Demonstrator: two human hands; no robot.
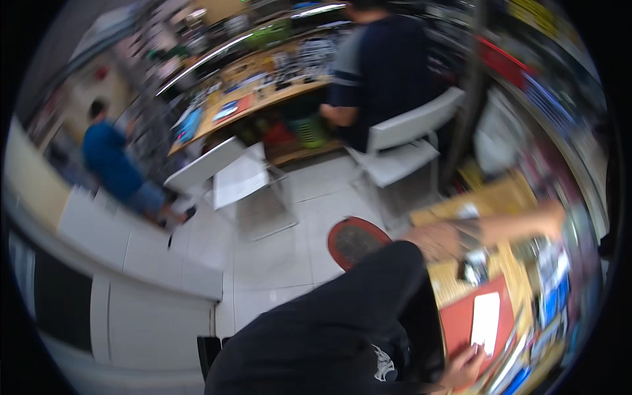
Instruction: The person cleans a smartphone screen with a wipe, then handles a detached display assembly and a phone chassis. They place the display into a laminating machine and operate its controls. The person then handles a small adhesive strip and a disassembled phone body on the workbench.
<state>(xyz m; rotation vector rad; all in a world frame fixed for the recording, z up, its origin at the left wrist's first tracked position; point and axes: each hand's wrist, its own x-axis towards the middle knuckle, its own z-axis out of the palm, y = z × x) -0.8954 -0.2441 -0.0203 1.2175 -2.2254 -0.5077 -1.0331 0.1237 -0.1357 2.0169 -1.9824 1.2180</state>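
My left arm reaches out to the right across the workbench. At its end, my left hand [550, 220] is smeared by motion beside cluttered goods at the bench's far edge, and its fingers cannot be made out. Lower down, my right hand [464, 370] has its fingers closed at the near end of a flat white rectangular slab [486, 321], shaped like a phone. That slab lies over a red mat [454, 316] on the wooden bench. A small silvery object [474, 268], too blurred to name, sits between the mat and my left forearm.
Blue and white packets [554, 283] crowd the bench's right side. A red-rimmed round stool [355, 240] stands beside me, with white folding chairs [240, 178] [401, 161] behind. One person [388, 72] is at another workbench [263, 99]; another person [115, 155] is at far left, near white cabinets [155, 243].
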